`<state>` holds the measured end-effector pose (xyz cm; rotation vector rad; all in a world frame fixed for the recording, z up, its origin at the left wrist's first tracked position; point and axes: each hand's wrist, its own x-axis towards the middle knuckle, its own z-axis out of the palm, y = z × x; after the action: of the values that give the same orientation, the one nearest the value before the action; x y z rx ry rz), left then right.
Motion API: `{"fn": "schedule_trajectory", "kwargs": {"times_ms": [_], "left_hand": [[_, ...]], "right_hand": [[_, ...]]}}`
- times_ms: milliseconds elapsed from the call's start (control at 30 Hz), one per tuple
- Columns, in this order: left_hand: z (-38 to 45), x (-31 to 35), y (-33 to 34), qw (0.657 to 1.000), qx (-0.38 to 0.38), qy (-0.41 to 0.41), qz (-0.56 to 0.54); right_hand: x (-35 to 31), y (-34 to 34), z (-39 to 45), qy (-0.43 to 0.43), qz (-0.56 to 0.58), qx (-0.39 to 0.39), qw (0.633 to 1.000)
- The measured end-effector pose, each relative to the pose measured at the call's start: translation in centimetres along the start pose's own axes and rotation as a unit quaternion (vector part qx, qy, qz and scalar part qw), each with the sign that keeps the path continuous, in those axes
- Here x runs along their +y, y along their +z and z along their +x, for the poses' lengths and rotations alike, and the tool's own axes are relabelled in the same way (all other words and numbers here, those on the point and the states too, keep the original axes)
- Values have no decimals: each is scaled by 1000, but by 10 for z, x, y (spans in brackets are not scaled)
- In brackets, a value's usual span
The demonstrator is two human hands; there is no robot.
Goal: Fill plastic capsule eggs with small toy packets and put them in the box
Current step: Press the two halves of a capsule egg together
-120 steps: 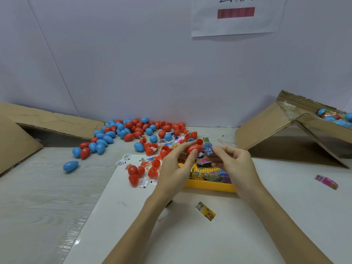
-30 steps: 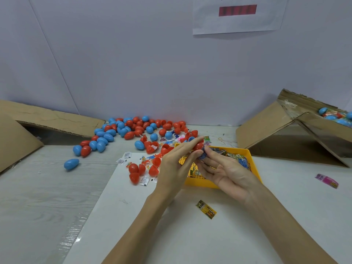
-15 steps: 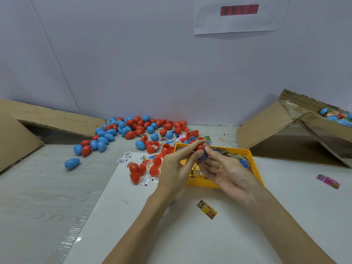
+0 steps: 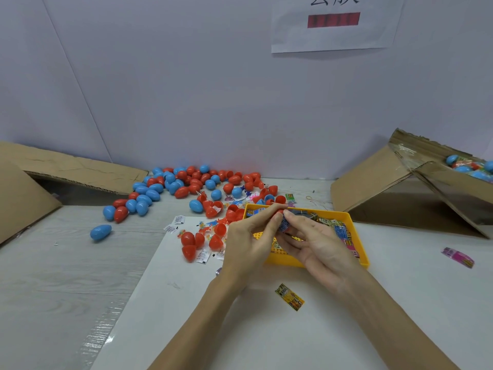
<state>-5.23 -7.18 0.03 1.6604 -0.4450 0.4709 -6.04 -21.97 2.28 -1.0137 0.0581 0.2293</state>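
Observation:
My left hand [image 4: 248, 241] and my right hand [image 4: 317, 245] meet above the yellow tray [image 4: 358, 236] of toy packets. The left hand's fingertips grip a red capsule egg [image 4: 280, 211], mostly hidden by fingers. The right hand's thumb and fingers pinch a small blue toy packet [image 4: 283, 225] against the egg. A cardboard box [image 4: 373, 180] lies tipped at the right, with filled eggs [image 4: 469, 166] showing inside. A pile of red and blue eggs [image 4: 186, 182] lies at the back of the table.
Loose red egg halves and white slips [image 4: 200, 241] lie left of the tray. A yellow packet [image 4: 289, 300] lies near my wrists and a pink packet [image 4: 457, 257] at the right. One blue egg [image 4: 100, 232] sits alone. Flattened cardboard [image 4: 74, 166] leans at the left.
Four seconds ago my hands held the open egg and a packet a little apart. They have since closed together over the tray. In the last second they hardly moved.

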Motion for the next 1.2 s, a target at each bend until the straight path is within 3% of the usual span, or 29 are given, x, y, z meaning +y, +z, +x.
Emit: {"fn": "schedule_trajectory", "kwargs": {"times_ms": [333, 600, 800, 1033, 1200], "left_hand": [[-1, 2, 5, 999, 20, -25, -32], [4, 4, 2, 999, -45, 0, -8], [3, -2, 3, 1000, -9, -10, -22], [2, 3, 6, 999, 0, -14, -40], [6, 5, 4, 999, -34, 6, -6]], "right_hand": [[2, 3, -4, -18, 20, -6, 1000], [-6, 7, -5, 46, 87, -30, 995], [-4, 5, -5, 73, 120, -41, 989], [-2, 8, -3, 57, 127, -27, 990], [-5, 5, -3, 19, 65, -15, 998]]}}
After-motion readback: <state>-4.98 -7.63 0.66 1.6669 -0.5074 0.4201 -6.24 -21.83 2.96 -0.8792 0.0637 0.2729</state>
